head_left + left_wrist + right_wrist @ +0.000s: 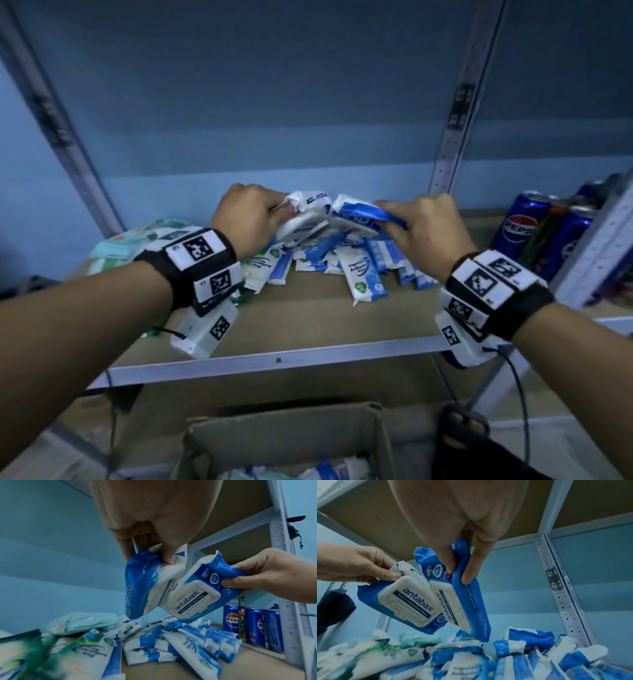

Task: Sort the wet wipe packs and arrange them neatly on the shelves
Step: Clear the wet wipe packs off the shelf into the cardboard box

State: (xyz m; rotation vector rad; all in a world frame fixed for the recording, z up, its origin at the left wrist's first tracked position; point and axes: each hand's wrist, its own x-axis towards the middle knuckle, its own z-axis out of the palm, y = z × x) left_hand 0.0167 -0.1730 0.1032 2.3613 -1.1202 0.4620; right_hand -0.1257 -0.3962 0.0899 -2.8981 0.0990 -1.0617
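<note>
My left hand (248,216) pinches the top edge of a blue-and-white antabax wipe pack (301,222) with a white flip lid. My right hand (424,226) pinches a second antabax pack (363,214) the same way. Both packs hang tilted, lids facing each other and nearly touching, just above a loose pile of small blue-and-white wipe packs (346,263) on the shelf board (308,322). In the left wrist view the left hand's pack (145,582) hangs beside the right hand's pack (197,595). In the right wrist view the right hand's pack (462,595) hangs beside the left hand's pack (406,601).
Green and pale teal wipe packs (137,246) lie at the shelf's left. Pepsi cans (534,233) stand at the right beside a perforated metal upright (448,137). An open cardboard box (287,445) with more packs sits below the shelf's front rail. Another shelf board runs overhead.
</note>
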